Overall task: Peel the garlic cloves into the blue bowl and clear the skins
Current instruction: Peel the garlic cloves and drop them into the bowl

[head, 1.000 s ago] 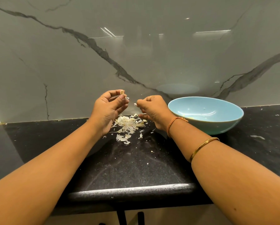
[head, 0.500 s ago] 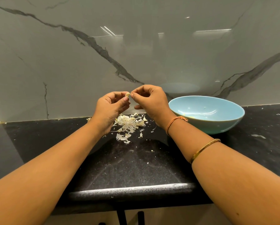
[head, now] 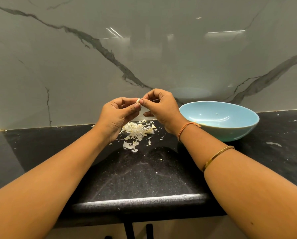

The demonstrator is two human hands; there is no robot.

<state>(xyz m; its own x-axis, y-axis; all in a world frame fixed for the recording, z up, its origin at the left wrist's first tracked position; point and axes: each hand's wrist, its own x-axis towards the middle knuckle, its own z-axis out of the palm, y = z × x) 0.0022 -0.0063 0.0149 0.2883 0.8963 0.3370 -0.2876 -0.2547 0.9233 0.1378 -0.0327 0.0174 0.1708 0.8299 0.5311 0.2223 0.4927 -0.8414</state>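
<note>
CHANGE: apart a second ago, now met | HANDS: left hand and right hand both pinch garlic clove at their fingertips | SKINS: pile on bench beneath hands | BOWL: blue bowl just beyond right hand | MEANING: likely another strip coming off; clove not yet bowled

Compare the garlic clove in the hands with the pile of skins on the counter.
The garlic clove is one plump piece; the pile of skins is many thin flakes. The clove is pinched in the air between the left hand and right hand; the skins lie on the counter. Both are pale.
</note>
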